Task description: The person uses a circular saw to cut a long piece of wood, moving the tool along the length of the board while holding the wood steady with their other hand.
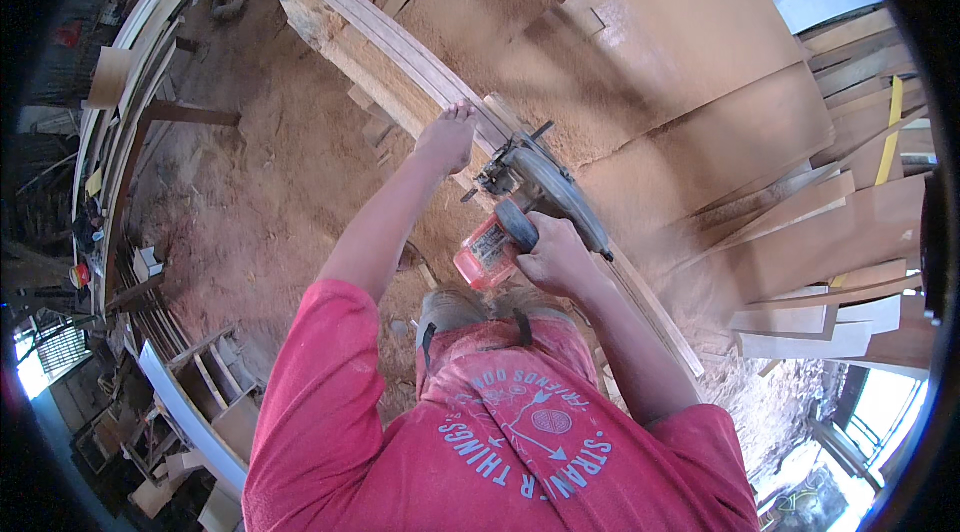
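My right hand is wrapped round the handle of a circular saw with a red motor housing and a grey blade guard. The saw sits on a long, narrow wooden plank that runs from the far left towards the near right, with dark lines along its length. Just ahead of the saw and to its left, my left hand grips the plank, fingers bent over its top. A thick, rough timber beam lies under the plank. The saw's body hides its blade and the cut.
Sawdust covers the floor. Large brown sheets lie at the far right, with stacked offcuts beyond them. Long curved boards and a wooden frame stand at the left. Small wood blocks lie beside the beam.
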`<act>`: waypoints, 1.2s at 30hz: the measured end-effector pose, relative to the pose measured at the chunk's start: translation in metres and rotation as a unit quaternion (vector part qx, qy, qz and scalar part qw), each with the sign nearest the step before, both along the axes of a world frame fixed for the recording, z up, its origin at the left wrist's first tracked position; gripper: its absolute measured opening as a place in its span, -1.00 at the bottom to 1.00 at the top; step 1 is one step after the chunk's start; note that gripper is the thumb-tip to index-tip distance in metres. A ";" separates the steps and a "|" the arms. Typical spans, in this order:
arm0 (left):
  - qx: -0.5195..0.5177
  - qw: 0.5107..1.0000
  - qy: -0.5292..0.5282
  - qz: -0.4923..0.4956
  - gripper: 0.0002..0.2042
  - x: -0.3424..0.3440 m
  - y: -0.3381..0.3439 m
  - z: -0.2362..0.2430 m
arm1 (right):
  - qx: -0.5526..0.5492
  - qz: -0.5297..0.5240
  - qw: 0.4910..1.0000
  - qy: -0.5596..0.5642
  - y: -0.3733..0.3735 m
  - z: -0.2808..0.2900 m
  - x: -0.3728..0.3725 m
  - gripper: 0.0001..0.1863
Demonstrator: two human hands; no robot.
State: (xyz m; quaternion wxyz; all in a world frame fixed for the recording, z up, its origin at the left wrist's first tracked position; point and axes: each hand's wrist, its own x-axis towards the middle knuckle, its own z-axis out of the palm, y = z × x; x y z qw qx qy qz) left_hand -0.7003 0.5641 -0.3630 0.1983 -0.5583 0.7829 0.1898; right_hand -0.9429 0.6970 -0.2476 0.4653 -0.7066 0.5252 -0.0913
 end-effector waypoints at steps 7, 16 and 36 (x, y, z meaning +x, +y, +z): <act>-0.006 0.996 0.077 0.041 -0.31 0.009 -0.001 -0.006 | 0.015 -0.018 0.999 -0.025 -0.027 0.003 0.027 -0.63; 0.046 0.983 0.119 0.136 -0.41 0.054 -0.052 0.019 | 0.034 -0.018 0.999 0.000 -0.042 0.007 0.036 -0.63; -0.080 0.991 0.040 0.103 0.11 0.214 -0.200 -0.016 | 0.073 0.002 0.997 0.018 -0.089 0.015 0.095 -0.50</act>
